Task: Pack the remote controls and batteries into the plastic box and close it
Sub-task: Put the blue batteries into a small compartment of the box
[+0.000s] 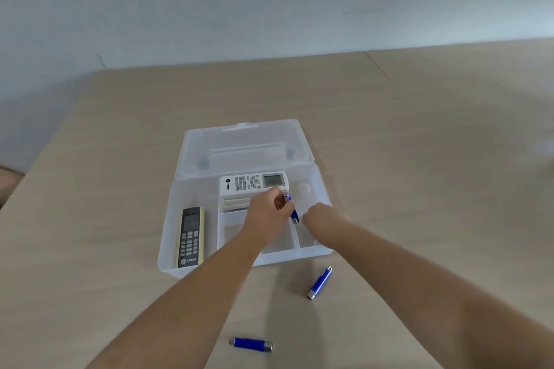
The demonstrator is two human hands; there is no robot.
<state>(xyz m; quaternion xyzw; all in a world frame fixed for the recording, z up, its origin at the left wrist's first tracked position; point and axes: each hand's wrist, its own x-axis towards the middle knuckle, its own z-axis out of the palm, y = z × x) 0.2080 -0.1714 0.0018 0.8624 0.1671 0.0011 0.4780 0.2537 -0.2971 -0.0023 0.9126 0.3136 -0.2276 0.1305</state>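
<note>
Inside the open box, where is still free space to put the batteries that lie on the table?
Free: the front tray compartments, between the black remote and the box's right wall, partly hidden by both arms. The far right corner beside the white remote looks bare too. Crowded: the left strip, filled by the black remote, and the middle, where the left hand holds a battery.

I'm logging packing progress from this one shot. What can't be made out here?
- Right hand: fingers curl away; contents hidden.
- Front compartments of the plastic box: left forearm covers them.
- Remotes under the white remote: left hand hides the stack's front.
</note>
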